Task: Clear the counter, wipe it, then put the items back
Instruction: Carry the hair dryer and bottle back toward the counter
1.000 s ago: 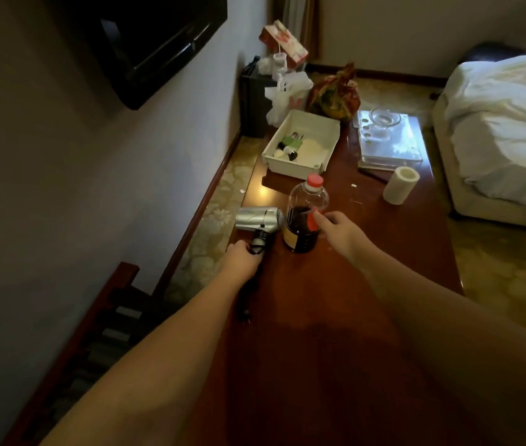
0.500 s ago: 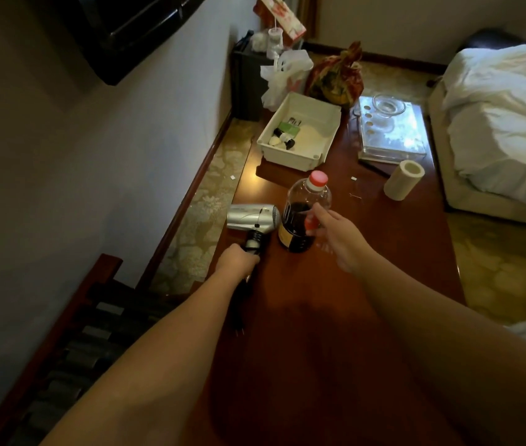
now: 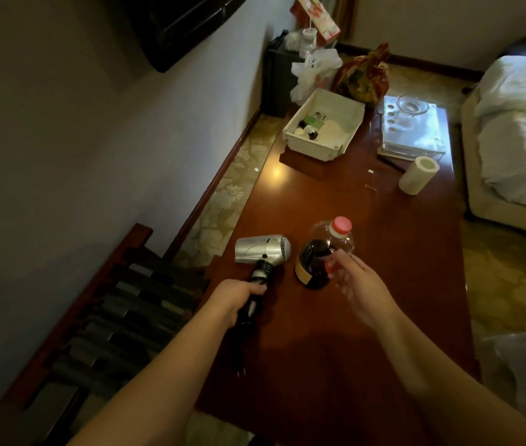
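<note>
A silver hair dryer (image 3: 261,249) lies on the dark wooden counter (image 3: 383,333) near its left edge. My left hand (image 3: 239,300) grips its black handle. Just right of it stands a clear bottle (image 3: 316,255) with a red cap and dark liquid. My right hand (image 3: 364,294) is beside the bottle with its fingers spread and blurred. The fingertips touch the bottle's side near the red label.
A white tray (image 3: 316,149) of small items, a paper roll (image 3: 417,173), a clear tray with a glass bowl (image 3: 412,133), a cloth bundle (image 3: 363,75) and a plastic bag (image 3: 313,72) sit farther back. The bed (image 3: 519,130) is right, a slatted rack (image 3: 120,317) left.
The hair dryer and the bottle have both come toward me, away from the white tray. My right hand's fingers have loosened from the bottle's side.
</note>
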Available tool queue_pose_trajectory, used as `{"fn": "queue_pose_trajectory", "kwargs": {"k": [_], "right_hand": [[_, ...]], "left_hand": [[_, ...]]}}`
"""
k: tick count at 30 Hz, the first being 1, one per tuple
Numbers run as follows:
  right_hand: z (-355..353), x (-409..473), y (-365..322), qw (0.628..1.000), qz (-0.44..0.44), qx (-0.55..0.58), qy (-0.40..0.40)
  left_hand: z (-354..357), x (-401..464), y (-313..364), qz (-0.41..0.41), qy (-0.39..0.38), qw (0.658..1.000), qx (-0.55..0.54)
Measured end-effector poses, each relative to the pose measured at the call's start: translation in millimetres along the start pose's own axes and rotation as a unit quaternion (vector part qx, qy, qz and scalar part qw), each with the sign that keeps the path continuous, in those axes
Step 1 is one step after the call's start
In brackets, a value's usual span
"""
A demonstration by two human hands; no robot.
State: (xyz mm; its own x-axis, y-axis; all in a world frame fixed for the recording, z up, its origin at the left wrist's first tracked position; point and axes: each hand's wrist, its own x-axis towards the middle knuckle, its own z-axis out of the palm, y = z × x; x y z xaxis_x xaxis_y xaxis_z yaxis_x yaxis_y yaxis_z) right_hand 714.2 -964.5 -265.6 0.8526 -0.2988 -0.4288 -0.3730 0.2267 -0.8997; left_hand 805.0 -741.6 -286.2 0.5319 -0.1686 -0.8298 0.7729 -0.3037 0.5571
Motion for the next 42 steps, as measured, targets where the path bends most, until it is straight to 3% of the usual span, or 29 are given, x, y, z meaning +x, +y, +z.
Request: {"fn": "queue_pose_trajectory", "kwargs": {"k": [5, 11, 21, 32, 42], "right_hand": [[-4, -54, 21, 0.999, 0.019, 0.019, -0.025], [-7, -132, 29, 0.996, -0.006, 0.002, -0.093], [32, -263, 33, 0.979, 0.008, -0.039, -0.202], [150, -382, 37, 0.915, 0.032, -0.060, -0.397], [294, -495, 49, 0.861, 0.046, -0.062, -0.503]], "left_hand": [[-5, -68, -62, 0.019, 0.015, 0.993, -0.114], [-12, -159, -144, 0.115, 0.113, 0.980, -0.120], [-33, -309, -286, 0.179, 0.211, 0.932, -0.232], [-76, -449, -393, 0.231, 0.350, 0.850, -0.318], [-148, -575, -484, 0.253, 0.442, 0.798, -0.324]]}}
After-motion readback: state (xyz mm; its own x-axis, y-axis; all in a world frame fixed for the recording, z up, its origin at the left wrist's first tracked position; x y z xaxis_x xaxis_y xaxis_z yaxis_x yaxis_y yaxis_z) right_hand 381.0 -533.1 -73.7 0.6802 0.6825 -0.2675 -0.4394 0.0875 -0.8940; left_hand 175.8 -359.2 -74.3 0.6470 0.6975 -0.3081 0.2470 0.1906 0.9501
